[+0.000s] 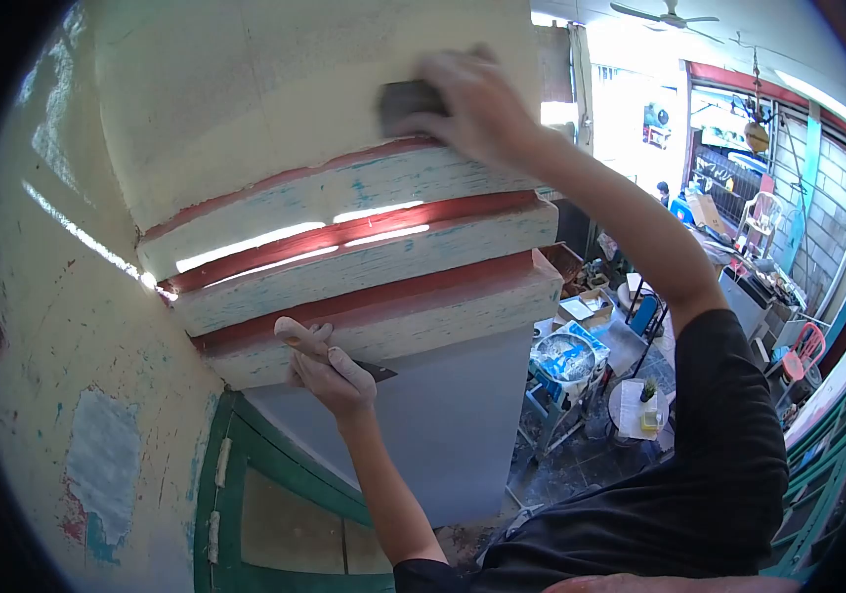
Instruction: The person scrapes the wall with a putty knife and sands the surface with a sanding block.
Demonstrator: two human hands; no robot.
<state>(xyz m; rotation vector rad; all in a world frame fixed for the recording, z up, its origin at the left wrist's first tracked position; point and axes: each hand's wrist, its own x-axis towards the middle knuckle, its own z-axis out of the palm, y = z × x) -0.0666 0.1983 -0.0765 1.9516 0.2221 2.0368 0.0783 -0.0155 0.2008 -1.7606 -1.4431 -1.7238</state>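
My right hand (472, 99) is raised against the cream wall panel (275, 89), its fingers wrapped round a dark sanding block (405, 107). Motion blurs both hand and block. The block lies just above the top ledge of the stepped moulding (374, 267), whose pale faces show worn blue-green patches and red-painted recesses. Lower down, in front of the bottom ledge, my left hand (336, 381) is closed on a putty knife (302, 339). Its rounded handle end points up and left, while the dark blade sticks out to the right below my fingers.
A green door frame (235, 474) stands below left, beside a peeling wall (28, 395). Down on the right are a paint-stained stand with a round basin (563, 356), a small round table (637, 410) and a red chair (806, 351). A ceiling fan (670, 18) hangs far off.
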